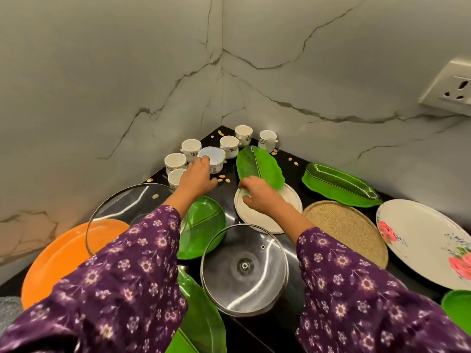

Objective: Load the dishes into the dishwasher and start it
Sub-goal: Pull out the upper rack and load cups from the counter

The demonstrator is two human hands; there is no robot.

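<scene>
Dirty dishes cover a black corner counter (229,171). My left hand (197,178) reaches toward a small white tub with a pale blue lid (211,159); its fingers curl beside the tub and over scattered nut shells, holding nothing that I can see. My right hand (257,193) pinches the near edge of a green leaf-shaped plate (260,165), which lies partly on a round white plate (270,212). Several white cups (229,145) stand in the corner behind them.
Two glass lids (244,270) (122,210), an orange plate (63,256), a round green plate (204,225), a woven mat (349,230), a flowered plate (428,240) and a long green tray (339,184) crowd the counter. A wall socket (453,87) is at the right.
</scene>
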